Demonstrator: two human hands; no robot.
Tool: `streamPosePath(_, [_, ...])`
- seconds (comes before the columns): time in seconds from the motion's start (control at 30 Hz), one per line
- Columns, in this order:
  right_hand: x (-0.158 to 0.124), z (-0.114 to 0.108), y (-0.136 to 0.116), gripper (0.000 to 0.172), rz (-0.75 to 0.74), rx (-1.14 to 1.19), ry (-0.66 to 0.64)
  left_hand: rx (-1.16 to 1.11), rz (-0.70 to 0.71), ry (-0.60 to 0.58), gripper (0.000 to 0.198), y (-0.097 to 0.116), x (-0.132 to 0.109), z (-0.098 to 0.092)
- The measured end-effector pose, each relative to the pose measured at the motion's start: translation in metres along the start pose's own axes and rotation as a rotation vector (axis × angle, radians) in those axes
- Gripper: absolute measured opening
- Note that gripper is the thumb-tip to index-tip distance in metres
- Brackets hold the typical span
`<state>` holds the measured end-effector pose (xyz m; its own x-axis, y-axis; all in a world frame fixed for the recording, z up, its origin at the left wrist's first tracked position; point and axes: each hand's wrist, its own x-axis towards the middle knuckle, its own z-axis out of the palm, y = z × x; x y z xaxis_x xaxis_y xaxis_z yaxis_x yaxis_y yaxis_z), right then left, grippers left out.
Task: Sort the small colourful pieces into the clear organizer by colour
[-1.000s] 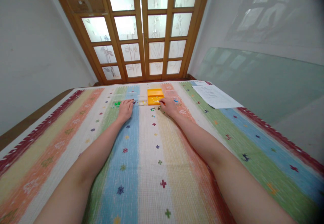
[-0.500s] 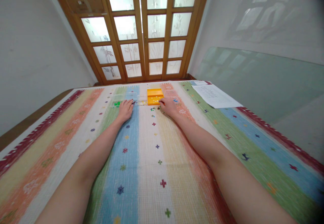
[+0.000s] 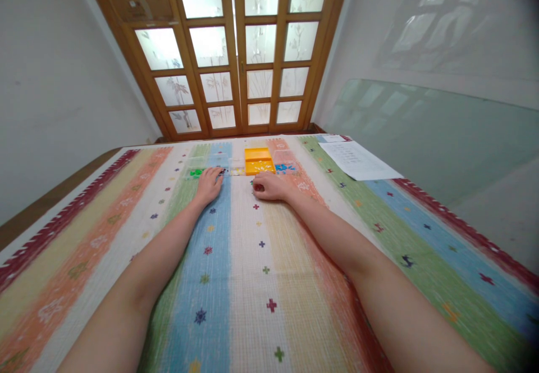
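Observation:
My left hand [image 3: 209, 185] rests palm down at the front of a clear box holding small green pieces [image 3: 196, 172], its fingers stretched out; dark bits lie by its fingertips. My right hand [image 3: 270, 186] is curled low over the cloth, with thumb and fingertips together. Whatever those fingers hold, if anything, is hidden or too small to name. Just behind this hand stands an open yellow box [image 3: 257, 154] with small pale pieces in its front half. Beside it, a clear box contains small blue pieces [image 3: 285, 167]. Small yellow pieces [image 3: 237, 171] lie between the hands.
A striped, patterned cloth [image 3: 248, 283] covers the table. Sheets of paper with writing [image 3: 357, 159] lie at the far right. A glass panel [image 3: 425, 131] leans by the right wall, and wooden doors with frosted panes [image 3: 240, 69] stand beyond the table.
My right hand has moved left and nearer to me, from the yellow box's front right corner to the cloth in front. The blue pieces now show more fully. My left hand stays nearly still.

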<state>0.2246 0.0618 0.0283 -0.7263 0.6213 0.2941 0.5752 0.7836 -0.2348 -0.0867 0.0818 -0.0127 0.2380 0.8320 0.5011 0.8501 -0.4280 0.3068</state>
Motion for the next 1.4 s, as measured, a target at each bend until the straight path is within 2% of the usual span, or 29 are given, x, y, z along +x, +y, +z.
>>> streamPosePath(0.17, [0.002,-0.002,-0.002,0.01,0.023,0.004,-0.034,-0.006,0.006,-0.002,0.04,0.003,-0.001,-0.002])
streamPosePath(0.4, [0.005,0.009,0.003,0.009,0.04,0.015,0.025,-0.007,0.028,-0.004,0.042,0.005,-0.002,-0.002])
streamPosePath(0.6, [0.005,0.009,0.003,0.009,0.054,-0.006,0.003,-0.013,0.015,-0.012,0.044,0.009,-0.003,-0.004])
streamPosePath(0.83, [0.005,0.015,0.011,0.008,0.043,0.025,0.053,-0.009,0.031,-0.005,0.046,0.011,-0.004,-0.005])
streamPosePath(0.93, [0.003,0.017,0.016,0.008,0.117,0.048,0.13,-0.006,0.04,-0.006,0.047,0.013,-0.004,-0.006])
streamPosePath(1.1, [-0.002,0.01,0.036,0.013,0.356,0.11,0.332,-0.003,0.075,0.0,0.048,0.019,-0.004,-0.01])
streamPosePath(1.27, [-0.013,-0.004,0.065,0.018,0.611,-0.016,0.592,-0.012,0.127,-0.026,0.047,0.027,-0.005,-0.014])
streamPosePath(1.33, [-0.019,-0.009,0.073,0.022,0.7,-0.074,0.643,-0.008,0.158,-0.03,0.045,0.03,-0.005,-0.014])
streamPosePath(1.4, [-0.022,-0.011,0.076,0.024,0.715,-0.089,0.676,-0.009,0.196,-0.031,0.043,0.033,-0.006,-0.014])
